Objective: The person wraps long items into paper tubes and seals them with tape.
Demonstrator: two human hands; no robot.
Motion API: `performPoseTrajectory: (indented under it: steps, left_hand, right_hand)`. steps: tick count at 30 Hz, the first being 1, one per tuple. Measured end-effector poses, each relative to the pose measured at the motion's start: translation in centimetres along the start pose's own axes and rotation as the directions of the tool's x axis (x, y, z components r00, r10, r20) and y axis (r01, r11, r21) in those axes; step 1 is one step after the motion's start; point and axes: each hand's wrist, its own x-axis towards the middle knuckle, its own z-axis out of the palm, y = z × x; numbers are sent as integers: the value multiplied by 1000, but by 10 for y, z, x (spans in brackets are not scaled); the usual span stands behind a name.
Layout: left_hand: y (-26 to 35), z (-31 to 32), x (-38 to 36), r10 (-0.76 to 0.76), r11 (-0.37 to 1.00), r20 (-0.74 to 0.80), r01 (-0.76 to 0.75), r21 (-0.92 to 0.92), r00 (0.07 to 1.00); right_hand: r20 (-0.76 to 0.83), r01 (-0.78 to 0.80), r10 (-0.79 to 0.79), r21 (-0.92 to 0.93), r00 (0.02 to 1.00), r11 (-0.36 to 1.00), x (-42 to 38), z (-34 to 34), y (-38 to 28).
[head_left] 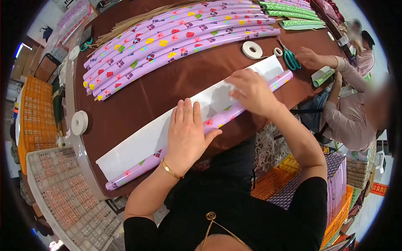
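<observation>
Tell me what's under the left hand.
White paper and the purple roll beside it show on either side of the left hand. Whatever is directly beneath the palm is covered.

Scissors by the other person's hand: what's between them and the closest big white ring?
A small white ring on the brown tabletop, between the scissors and big ring, in the head view.
</observation>
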Motion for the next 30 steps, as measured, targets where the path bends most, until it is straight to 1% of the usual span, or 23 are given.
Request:
performPoseTrajectory:
  steps: [2, 3, 5, 8, 11, 12, 14, 16, 17, 20, 24, 26, 28, 30]
  left_hand:
    - [-1, 0, -2, -10, 1000, 12, 10, -6, 1000]
    - [-2, 0, -3, -6, 1000, 16, 6, -14, 1000]
    - [-2, 1, -4, -6, 1000, 22, 6, -18, 1000]
    - [-2, 1, -5, -19, 999, 6, 20, -29, 1000]
    - [-1, 0, -4, 25, 998, -6, -25, -64, 1000]
    - [-2, 1, -5, 17, 998, 4, -17, -66, 1000]
    - [-2, 4, -5, 32, 996, 12, -31, -78, 999]
    - [-3, 5, -6, 10, 999, 27, -9, -33, 1000]
    - [-3, 5, -5, 26, 999, 25, -25, -36, 999]
    - [-3, 5, -5, 26, 1000, 31, -25, -10, 999]
    - [-3, 5, -6, 16, 1000, 41, -16, 10, 999]
    - [-3, 4, -5, 19, 1000, 36, -19, 15, 999]
    - [-2, 1, -4, -6, 1000, 86, 7, -15, 996]
    - [-2, 0, -4, -4, 1000, 85, 6, -19, 996]
  right_hand:
    - [164, 32, -29, -20, 986, 999, 2, 0, -24]
    - [164, 33, -31, -11, 986, 999, 3, 3, -26]
    - [259, 18, -6, -43, 966, 999, 5, 6, -28]
    - [298, 0, 19, -64, 954, 998, 8, 5, -30]
    - [290, -48, 60, -47, 955, 998, 8, 8, -31]
    - [285, -61, 75, -59, 956, 996, 8, 8, -32]
    - [277, -50, 63, -52, 959, 997, 6, 7, -32]
    - [251, -54, 72, -76, 965, 996, 0, 7, -26]
    - [230, -43, 62, -85, 971, 995, -2, 6, -23]
    - [217, -106, 134, -137, 967, 985, -7, -2, -9]
    - [191, -127, 153, -143, 970, 982, -11, -10, 10]
    - [178, -172, 198, -152, 964, 973, -12, -14, 18]
    - [161, -196, 221, -154, 962, 968, -13, -18, 25]
    - [146, -221, 244, -158, 959, 962, -13, -20, 32]
